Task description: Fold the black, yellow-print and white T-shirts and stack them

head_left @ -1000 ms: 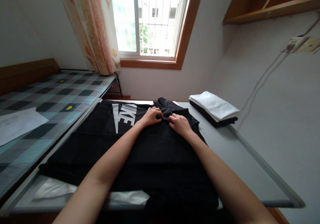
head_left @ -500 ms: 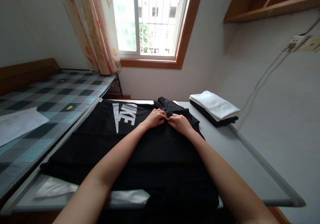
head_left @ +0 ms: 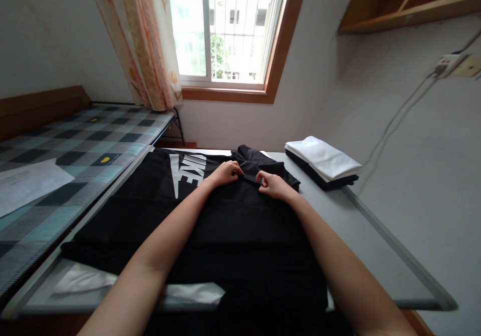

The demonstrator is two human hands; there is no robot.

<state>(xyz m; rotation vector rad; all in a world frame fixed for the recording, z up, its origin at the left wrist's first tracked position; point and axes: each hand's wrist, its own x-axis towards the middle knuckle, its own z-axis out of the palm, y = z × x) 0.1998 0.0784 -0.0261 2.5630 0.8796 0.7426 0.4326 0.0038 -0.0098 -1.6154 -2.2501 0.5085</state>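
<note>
Shirt (head_left: 233,226) beneath left hand (head_left: 226,173) and right hand (head_left: 273,185), each grip seemingly pinching its cloth

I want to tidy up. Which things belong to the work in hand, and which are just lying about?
In the work: black shirt, left hand, right hand, table; probably folded stack.

Lying about, seemingly: paper on bed; perhaps white cloth near the shirt.

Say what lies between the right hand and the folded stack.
In the head view, the black shirt's edge, then a bare strip of table, lies between the right hand and the stack.
</note>
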